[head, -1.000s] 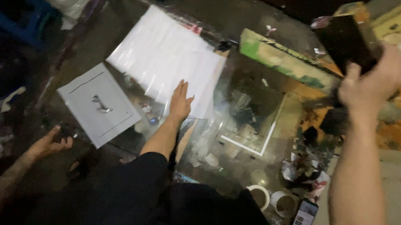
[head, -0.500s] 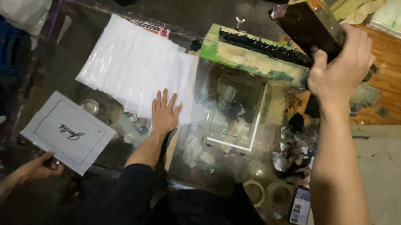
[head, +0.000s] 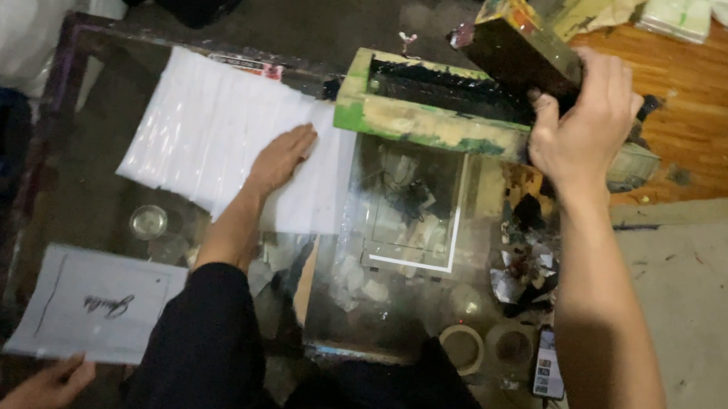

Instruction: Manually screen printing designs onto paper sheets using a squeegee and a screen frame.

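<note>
Seen from above, the right hand (head: 586, 111) wraps its fingers tightly around a dark paint-stained block (head: 515, 44), raised over the far end of a green-edged frame (head: 428, 122), while the left hand (head: 281, 157) lies flat and open on a stack of white sheets (head: 199, 126) on the glass table (head: 91, 192).

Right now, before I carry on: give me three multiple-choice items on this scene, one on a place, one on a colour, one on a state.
1. Where does the left hand rest?
A. on the stack of white sheets
B. on the phone
C. on the tape roll

2. What colour stains the edge of the frame?
A. blue
B. green and yellow
C. pink

3. How does the right hand stand?
A. open and flat
B. gripping the dark block
C. hanging empty

Answers: 1 A, palm flat on the paper; 2 B, green and yellow paint shows along it; 3 B, fingers are wrapped round the block above the frame.
</note>
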